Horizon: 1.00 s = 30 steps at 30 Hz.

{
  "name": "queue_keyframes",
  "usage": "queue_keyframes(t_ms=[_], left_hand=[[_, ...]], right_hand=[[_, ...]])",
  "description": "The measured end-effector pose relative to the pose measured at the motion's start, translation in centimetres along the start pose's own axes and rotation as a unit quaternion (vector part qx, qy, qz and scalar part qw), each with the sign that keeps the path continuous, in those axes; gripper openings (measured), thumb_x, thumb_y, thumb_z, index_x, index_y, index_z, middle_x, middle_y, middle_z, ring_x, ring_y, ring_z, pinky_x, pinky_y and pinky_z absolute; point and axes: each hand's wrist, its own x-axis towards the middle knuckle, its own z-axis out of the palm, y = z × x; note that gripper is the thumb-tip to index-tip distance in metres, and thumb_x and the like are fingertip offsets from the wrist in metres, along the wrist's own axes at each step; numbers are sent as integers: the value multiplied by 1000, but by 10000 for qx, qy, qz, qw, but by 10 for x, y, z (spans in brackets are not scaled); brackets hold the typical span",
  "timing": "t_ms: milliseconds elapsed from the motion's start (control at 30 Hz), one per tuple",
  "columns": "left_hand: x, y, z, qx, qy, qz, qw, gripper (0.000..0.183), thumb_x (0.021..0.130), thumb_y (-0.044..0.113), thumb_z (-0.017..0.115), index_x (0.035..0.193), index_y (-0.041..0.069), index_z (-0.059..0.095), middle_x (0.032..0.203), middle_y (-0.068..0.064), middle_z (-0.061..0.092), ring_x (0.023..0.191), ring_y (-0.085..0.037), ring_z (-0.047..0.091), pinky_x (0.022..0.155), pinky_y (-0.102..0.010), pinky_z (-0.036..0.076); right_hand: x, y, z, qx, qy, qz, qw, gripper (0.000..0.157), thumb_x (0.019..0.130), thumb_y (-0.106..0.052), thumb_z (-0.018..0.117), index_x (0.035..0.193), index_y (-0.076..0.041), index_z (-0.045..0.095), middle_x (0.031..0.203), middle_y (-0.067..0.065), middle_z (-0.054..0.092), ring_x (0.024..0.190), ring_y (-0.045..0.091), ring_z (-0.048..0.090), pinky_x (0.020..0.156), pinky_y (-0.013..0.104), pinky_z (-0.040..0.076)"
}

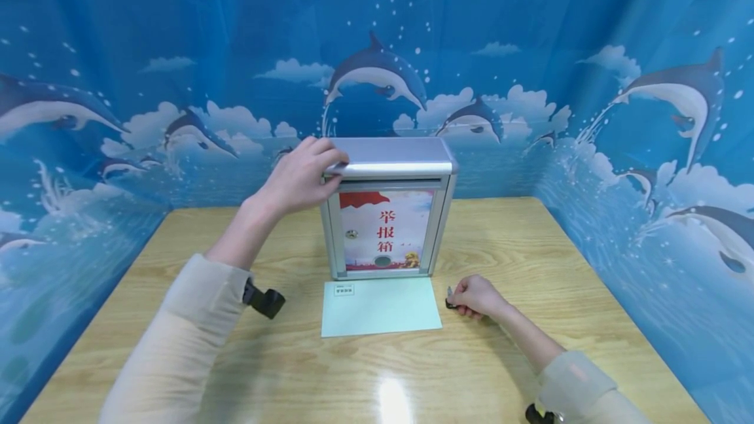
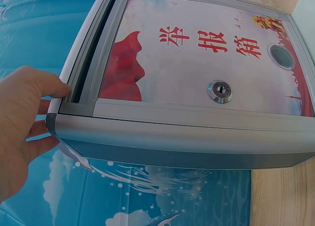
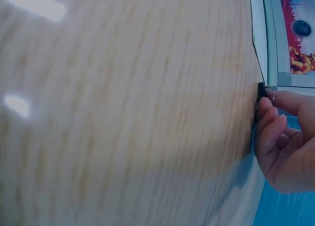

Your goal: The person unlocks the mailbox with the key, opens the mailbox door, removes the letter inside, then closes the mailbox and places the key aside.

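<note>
A silver metal report box [image 1: 383, 156] stands upright on the table, its front panel printed with red characters and a red flag. My left hand [image 1: 306, 175] grips its upper left corner; in the left wrist view the thumb of that hand [image 2: 24, 122] lies on the front by the dark slot [image 2: 93, 48]. A round keyhole lock [image 2: 220, 91] sits in the panel. To the right of the box, my right hand [image 1: 476, 296] pinches a small key [image 1: 450, 292] with a black part, low at the tabletop. A metal ring [image 3: 270, 92] shows at the fingertips.
A pale green envelope [image 1: 379, 309] lies flat on the wooden table [image 1: 294, 371] right in front of the box. Blue curtains [image 1: 235, 18] with dolphins surround the table at the back and sides.
</note>
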Motion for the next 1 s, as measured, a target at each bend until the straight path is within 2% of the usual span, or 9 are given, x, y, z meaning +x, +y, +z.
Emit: queue_keyframes(t_ms=[267,433,633,767,900,1000], left_hand=[[-1,0,1,33,44,21,10000,23,85,11,64,108,6,65,104,-8,58,93,-24,47,77,-37,44],[0,0,1,58,33,19,10000,23,85,12,64,108,7,65,104,-7,58,93,-23,47,78,-36,43],[0,1,0,47,37,-3,10000,23,86,13,65,108,7,64,105,-7,58,94,-23,48,78,-36,43],[-2,0,2,-18,174,126,9998,24,86,13,65,109,6,63,103,-8,57,94,-24,48,79,-36,44],[-7,-1,6,-108,368,240,9990,30,86,16,64,114,5,61,110,-11,56,101,-26,50,84,-39,44],[-12,-3,10,-155,467,180,9986,40,88,22,63,123,5,55,123,-14,53,113,-29,48,93,-43,41]], right_hand=[[3,3,0,-242,113,22,9996,19,80,-14,68,68,-7,55,50,2,49,40,8,37,37,18,30],[1,5,1,-336,176,61,9993,21,81,-18,69,70,-7,55,53,2,50,42,8,38,38,19,31],[-1,1,-4,-408,270,-1,9988,23,87,-26,62,76,-6,58,58,4,55,43,9,40,40,21,34],[-1,0,-9,-618,451,-93,9970,29,90,-31,57,79,-5,62,60,4,57,45,11,44,41,22,36],[-1,-2,-14,-814,641,-187,9944,33,92,-35,54,80,-5,63,62,3,58,48,13,47,44,24,37],[-1,-3,-17,-877,708,-219,9934,32,92,-35,53,78,-7,63,61,3,57,49,13,46,46,26,37]])
